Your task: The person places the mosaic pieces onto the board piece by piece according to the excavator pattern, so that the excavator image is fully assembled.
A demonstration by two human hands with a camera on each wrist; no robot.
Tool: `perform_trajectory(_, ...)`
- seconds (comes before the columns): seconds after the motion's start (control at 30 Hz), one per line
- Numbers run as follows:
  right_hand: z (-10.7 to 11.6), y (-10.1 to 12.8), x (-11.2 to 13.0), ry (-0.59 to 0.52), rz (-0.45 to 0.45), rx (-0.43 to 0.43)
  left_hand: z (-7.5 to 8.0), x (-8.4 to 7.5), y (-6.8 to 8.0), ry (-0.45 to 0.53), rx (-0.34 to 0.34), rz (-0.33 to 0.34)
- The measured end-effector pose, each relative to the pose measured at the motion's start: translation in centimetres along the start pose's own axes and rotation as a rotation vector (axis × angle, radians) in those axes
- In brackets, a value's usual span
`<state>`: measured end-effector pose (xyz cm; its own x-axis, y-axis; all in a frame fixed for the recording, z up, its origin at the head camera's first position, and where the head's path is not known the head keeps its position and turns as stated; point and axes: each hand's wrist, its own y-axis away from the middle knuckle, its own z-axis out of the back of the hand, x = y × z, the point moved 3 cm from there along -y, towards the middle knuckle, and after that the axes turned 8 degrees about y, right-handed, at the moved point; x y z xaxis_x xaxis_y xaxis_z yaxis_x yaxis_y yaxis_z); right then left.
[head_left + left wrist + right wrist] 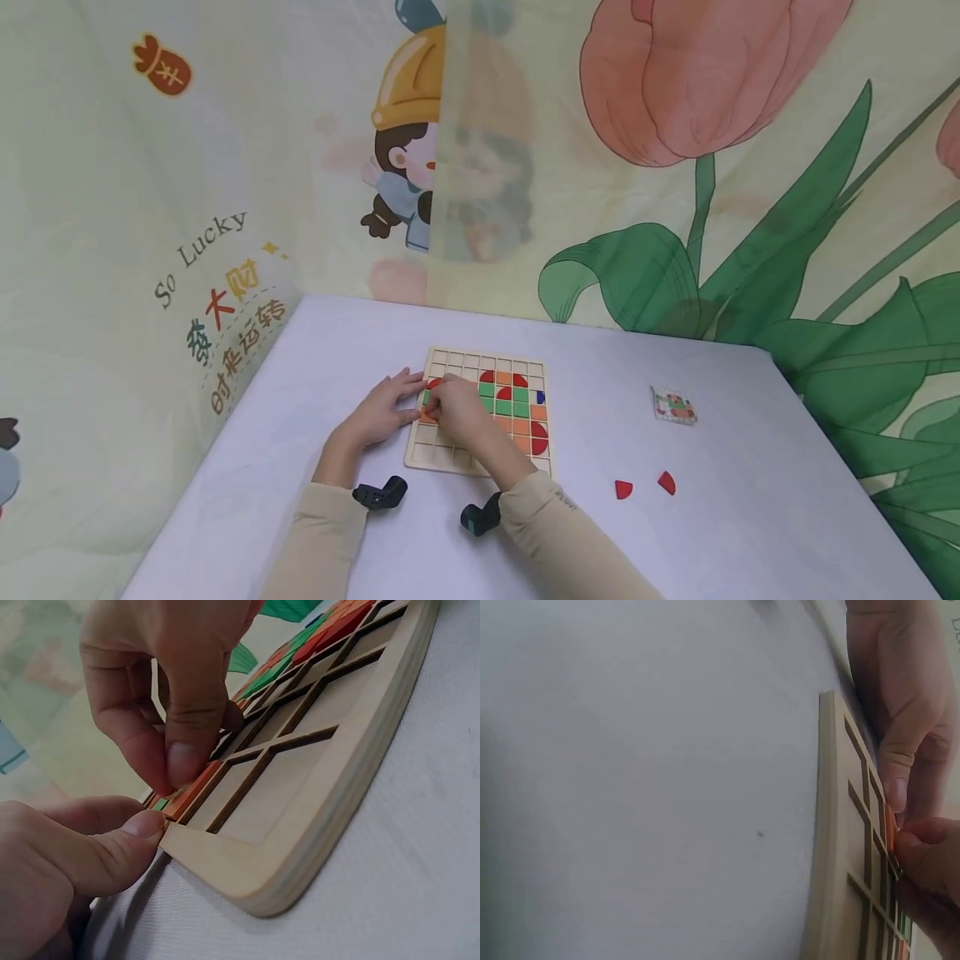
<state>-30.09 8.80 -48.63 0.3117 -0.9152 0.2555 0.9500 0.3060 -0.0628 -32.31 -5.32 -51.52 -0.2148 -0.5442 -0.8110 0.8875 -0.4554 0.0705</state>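
A wooden grid board (442,457) lies on the table, its cells partly filled with red, green, orange and blue tiles. My left hand (381,410) rests along its left edge, with the thumb (142,825) touching the frame beside the corner cells. Reaching across the board, my right hand (463,408) has its thumb and fingertips pinched together at an orange tile (196,789) in the leftmost column. The fingertips cover part of that tile. In the right wrist view both hands meet at the orange tile (889,829).
Two red quarter-circle tiles (623,489) lie loose to the right of the board. Farther back is a small patterned card (673,406). Black devices (381,493) are strapped at both wrists. A printed curtain (480,275) hangs behind the white table (750,517).
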Motion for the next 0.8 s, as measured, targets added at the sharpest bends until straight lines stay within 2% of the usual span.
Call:
perform_trajectory(0.1,0.0,1.2,-0.6,-0.014,-0.012,0.005,0.0,0.1,0.0,0.000,0.008,-0.005)
perform_trajectory(0.2,0.5,3.7,-2.3,-0.040,-0.050,0.018,0.0,0.2,0.0,-0.002,0.008,-0.002)
perform_trajectory(0.37,2.9,9.6,-7.6,-0.021,-0.136,-0.013,0.1,0.1,-0.2,-0.023,-0.004,0.000)
perform_trajectory(0.47,4.3,13.4,-11.3,-0.010,-0.242,-0.034,0.2,0.2,-0.2,-0.024,0.001,0.022)
perform_trajectory(0.6,5.3,17.6,-15.1,-0.011,-0.377,-0.011,0.2,0.3,-0.1,-0.019,-0.001,0.041)
perform_trajectory(0.7,5.6,19.8,-16.8,-0.029,-0.403,0.002,0.2,0.3,-0.1,-0.008,-0.004,0.034)
perform_trajectory(0.8,5.5,21.1,-17.8,-0.045,-0.400,-0.007,0.0,0.1,-0.2,0.005,-0.002,0.028)
